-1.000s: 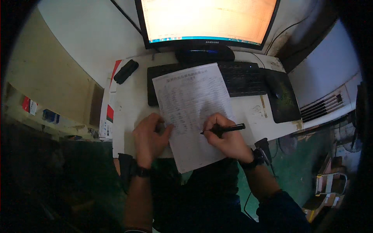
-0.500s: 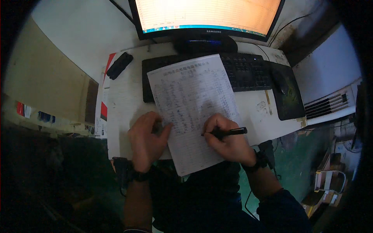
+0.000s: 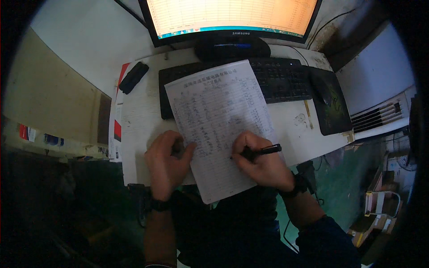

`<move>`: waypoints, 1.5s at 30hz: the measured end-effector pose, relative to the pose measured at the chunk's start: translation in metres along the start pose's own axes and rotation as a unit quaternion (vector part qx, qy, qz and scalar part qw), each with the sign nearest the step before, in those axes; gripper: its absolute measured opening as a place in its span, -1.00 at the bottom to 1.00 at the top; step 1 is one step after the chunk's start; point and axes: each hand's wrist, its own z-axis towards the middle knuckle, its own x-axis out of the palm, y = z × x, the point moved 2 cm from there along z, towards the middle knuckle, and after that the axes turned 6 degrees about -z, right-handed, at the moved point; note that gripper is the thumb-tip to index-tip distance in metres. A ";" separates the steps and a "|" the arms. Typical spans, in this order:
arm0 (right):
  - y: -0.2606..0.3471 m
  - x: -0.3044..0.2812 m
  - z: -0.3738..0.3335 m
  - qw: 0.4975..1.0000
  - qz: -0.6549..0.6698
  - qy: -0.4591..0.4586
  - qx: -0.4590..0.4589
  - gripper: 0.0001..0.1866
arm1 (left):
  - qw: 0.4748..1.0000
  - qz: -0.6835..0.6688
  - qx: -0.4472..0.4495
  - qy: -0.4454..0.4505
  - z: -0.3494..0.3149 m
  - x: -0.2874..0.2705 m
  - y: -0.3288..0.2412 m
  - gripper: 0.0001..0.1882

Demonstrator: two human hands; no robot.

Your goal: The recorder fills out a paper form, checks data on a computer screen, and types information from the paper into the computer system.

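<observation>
A sheaf of white paper (image 3: 210, 96), ruled and covered with rows of handwriting, lies tilted on the desk and overlaps the keyboard; its lower edge sticks out past the desk's front. My right hand (image 3: 261, 163) rests on the lower right of the paper, closed around a black pen (image 3: 270, 149). The pen's tip is at the page, just below the written rows. At the paper's left edge lies my left hand (image 3: 167, 156), fingers loosely curled and thumb apart, the thumb touching the paper. I see nothing held in it. Both wrists carry dark bands.
Behind the paper are a black keyboard (image 3: 286, 82) and a lit monitor (image 3: 232, 15). A black mouse (image 3: 321, 89) sits on a dark mouse pad (image 3: 330, 118) at the right. A small black case (image 3: 133, 78) lies at the desk's (image 3: 138, 116) back left.
The view has shifted slightly. My right hand and the pen are nearly where they were, the pen's rear end a little higher. My left hand stays at the paper's edge.
</observation>
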 end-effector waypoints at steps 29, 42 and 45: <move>0.019 0.021 0.021 0.994 0.100 -0.032 0.027 -0.85 | 1.000 -0.027 -0.004 0.010 -0.001 -0.006 -0.001 -0.73; 0.015 0.042 0.035 0.999 -0.003 -0.023 -0.038 -0.85 | 0.999 -0.033 0.007 0.002 -0.002 -0.004 0.007 -0.73; 0.015 0.045 0.034 0.999 0.030 -0.015 -0.022 -0.83 | 1.000 -0.006 0.030 -0.001 -0.004 -0.003 0.006 -0.72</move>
